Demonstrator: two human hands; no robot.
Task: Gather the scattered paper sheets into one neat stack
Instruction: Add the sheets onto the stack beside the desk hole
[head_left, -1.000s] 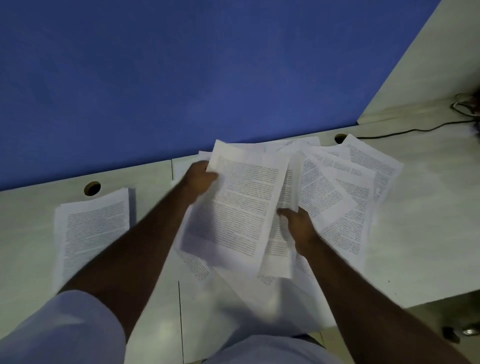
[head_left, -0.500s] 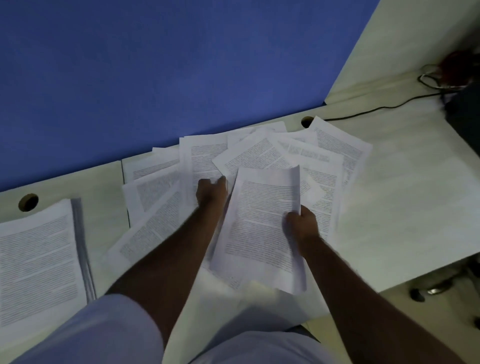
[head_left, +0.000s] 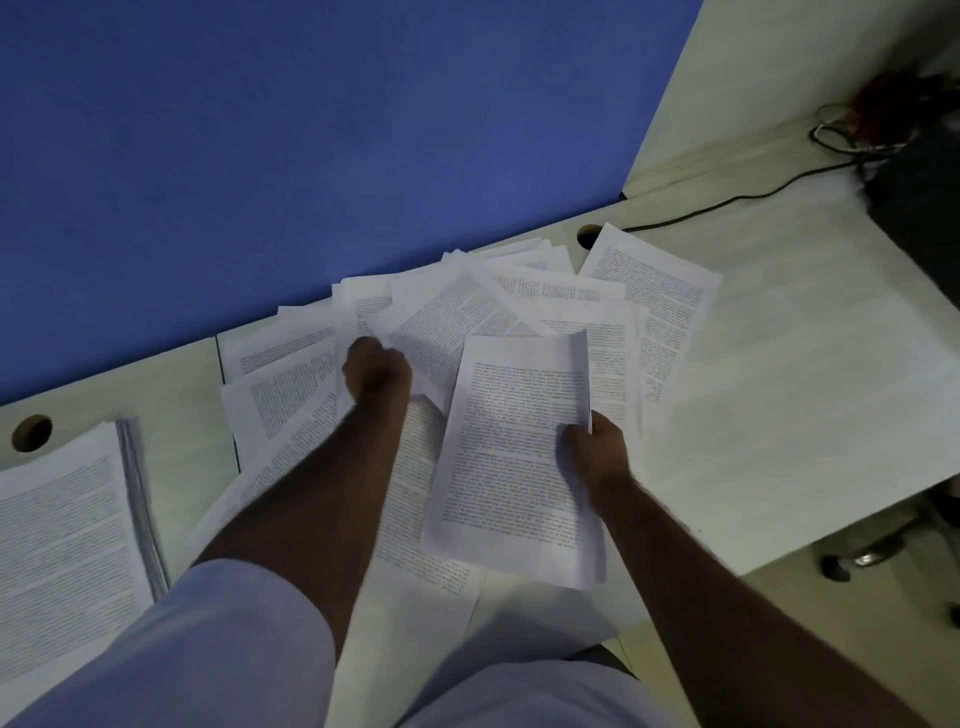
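Several printed paper sheets (head_left: 649, 296) lie fanned and overlapping on the pale desk (head_left: 789, 374) against the blue wall. My right hand (head_left: 597, 452) grips a small bundle of sheets (head_left: 514, 452) by its right edge, holding it above the scattered ones. My left hand (head_left: 376, 371) reaches into the pile with curled fingers on a sheet (head_left: 441, 322) near the middle; whether it pinches that sheet is hidden. A thick gathered stack (head_left: 62, 540) rests at the far left of the desk.
Two round cable holes, one (head_left: 31, 432) at the left and another (head_left: 589, 235) behind the sheets, pierce the desk. A black cable (head_left: 727, 200) runs to a tangle of wires (head_left: 862, 130) at the back right. A chair base (head_left: 872, 556) shows below the desk's right edge.
My left hand let go of the bundle and moved forward into the scattered sheets. My right hand kept the bundle and shifted it right. The view panned right.
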